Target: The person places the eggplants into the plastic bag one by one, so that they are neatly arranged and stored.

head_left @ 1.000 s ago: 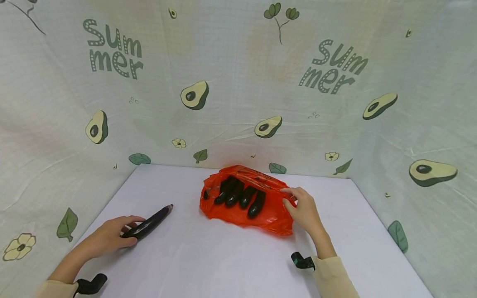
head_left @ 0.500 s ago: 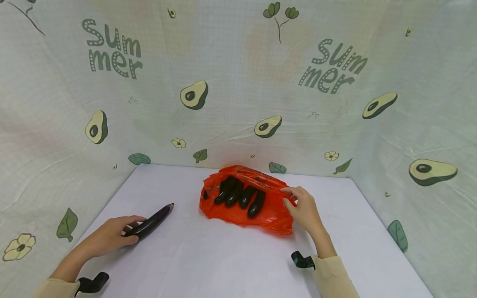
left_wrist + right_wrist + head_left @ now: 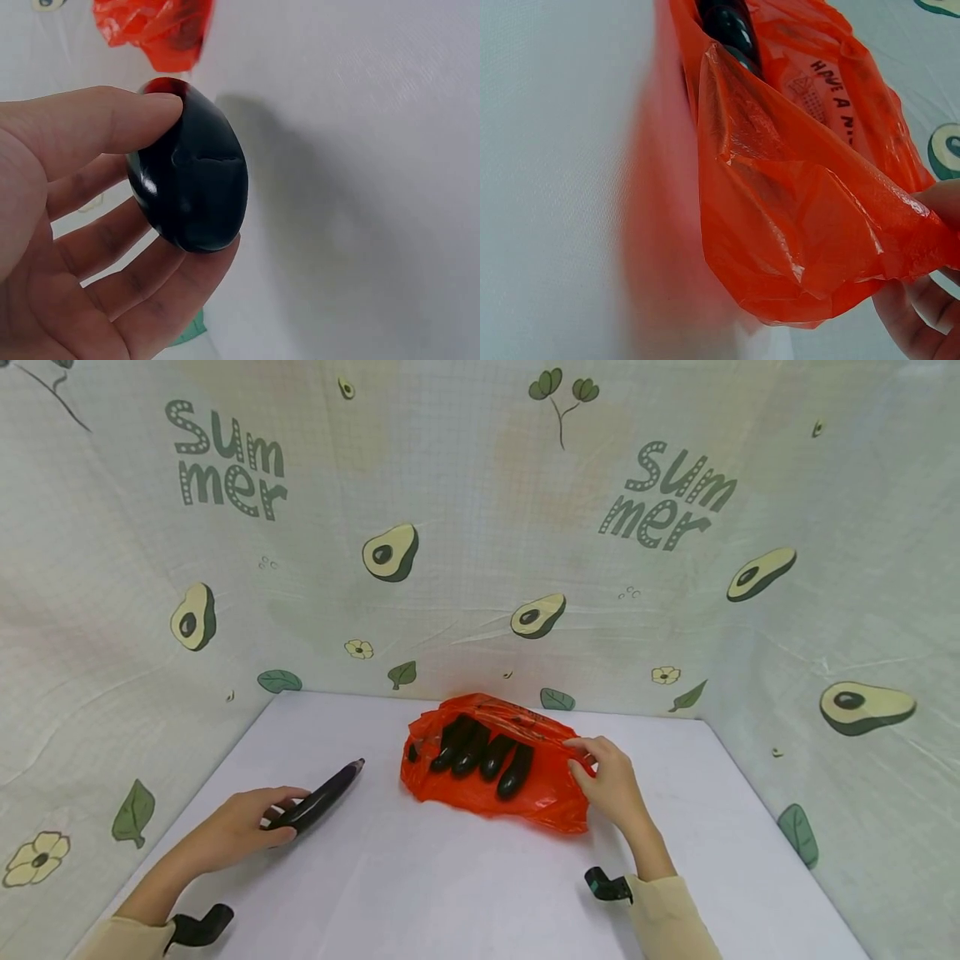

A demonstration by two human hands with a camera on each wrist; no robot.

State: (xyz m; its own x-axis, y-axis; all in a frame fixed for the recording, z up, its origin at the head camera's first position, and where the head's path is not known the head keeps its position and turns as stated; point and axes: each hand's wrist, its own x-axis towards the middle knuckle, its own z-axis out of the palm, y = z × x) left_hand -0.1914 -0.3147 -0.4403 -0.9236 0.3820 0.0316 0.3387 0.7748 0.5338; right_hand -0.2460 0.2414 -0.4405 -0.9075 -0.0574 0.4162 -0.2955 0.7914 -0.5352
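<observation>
My left hand (image 3: pixel 243 828) grips a long, glossy dark eggplant (image 3: pixel 318 802) by its near end, the stem end pointing away toward the back. In the left wrist view the thumb lies on one side of the eggplant (image 3: pixel 199 172) and the fingers curl beneath it, with a shadow on the table alongside. My right hand (image 3: pixel 613 781) pinches the right edge of a red plastic bag (image 3: pixel 551 793). Several more eggplants (image 3: pixel 516 772) lie in the bag's open mouth. Printed lettering shows on the bag (image 3: pixel 802 202) in the right wrist view.
A white table (image 3: pixel 420 893) spreads under both hands. Behind and on both sides hangs a pale cloth (image 3: pixel 465 527) printed with avocados, leaves and words. Each wrist carries a small black camera (image 3: pixel 202 927).
My left hand has moved right and slightly away from me, carrying the eggplant toward the bag. The right hand and the bag have stayed about where they were.
</observation>
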